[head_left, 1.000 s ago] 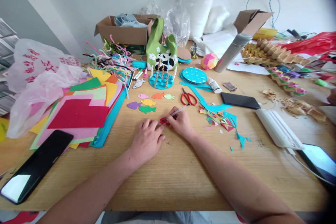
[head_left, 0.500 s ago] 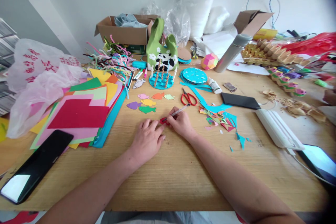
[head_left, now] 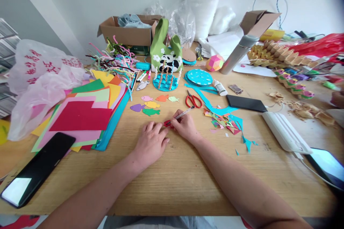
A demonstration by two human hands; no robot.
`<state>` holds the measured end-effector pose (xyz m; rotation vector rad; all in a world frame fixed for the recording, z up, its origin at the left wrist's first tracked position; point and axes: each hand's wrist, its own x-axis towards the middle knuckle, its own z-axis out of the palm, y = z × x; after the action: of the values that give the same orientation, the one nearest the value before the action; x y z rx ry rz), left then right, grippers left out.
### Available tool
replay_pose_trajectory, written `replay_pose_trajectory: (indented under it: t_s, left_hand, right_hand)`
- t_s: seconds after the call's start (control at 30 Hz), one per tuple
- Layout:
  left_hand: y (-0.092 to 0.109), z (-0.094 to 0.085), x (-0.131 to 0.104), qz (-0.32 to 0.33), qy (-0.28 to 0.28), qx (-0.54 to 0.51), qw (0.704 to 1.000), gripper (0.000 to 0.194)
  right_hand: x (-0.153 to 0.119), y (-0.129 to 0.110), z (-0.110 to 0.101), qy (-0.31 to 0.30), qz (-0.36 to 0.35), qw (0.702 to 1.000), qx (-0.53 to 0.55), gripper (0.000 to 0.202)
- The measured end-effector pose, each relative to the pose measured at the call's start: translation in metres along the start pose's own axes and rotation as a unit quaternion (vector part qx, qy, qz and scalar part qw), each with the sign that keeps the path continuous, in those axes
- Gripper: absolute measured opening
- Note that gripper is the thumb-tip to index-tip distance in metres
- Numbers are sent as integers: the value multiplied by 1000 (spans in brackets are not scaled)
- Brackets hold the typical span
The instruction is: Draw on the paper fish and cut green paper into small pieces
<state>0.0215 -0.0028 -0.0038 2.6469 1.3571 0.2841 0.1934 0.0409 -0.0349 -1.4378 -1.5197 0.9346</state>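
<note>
A pen point(head_left: 185, 113) is gripped in my right hand point(head_left: 185, 125), its tip down at a small red paper piece point(head_left: 167, 123). My left hand point(head_left: 152, 137) lies flat on the table, fingertips at the left side of that red piece, which both hands partly cover. Just beyond lie several coloured paper fish: a purple one point(head_left: 137, 107), a green one point(head_left: 151, 112), a yellow one point(head_left: 152, 104), an orange one point(head_left: 162, 98), a pink one point(head_left: 146, 98) and a pale green one point(head_left: 173, 98). Red-handled scissors point(head_left: 194, 100) rest beyond my right hand.
Coloured sheets point(head_left: 80, 116) and a phone point(head_left: 37, 168) lie left. Paper scraps point(head_left: 225, 121), a black phone point(head_left: 246, 103) and a white power strip point(head_left: 286, 132) are right. A green panda bag point(head_left: 167, 55), glue bottle point(head_left: 220, 88) and grey flask point(head_left: 238, 55) stand farther back.
</note>
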Motion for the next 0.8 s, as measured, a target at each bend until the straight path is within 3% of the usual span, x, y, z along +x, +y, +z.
replay_pose_trajectory:
  t_s: [0.8]
  left_hand:
    - [0,0,0,-1,-2,3,1000,34]
  right_hand:
    - [0,0,0,-8,0,1000,14,6]
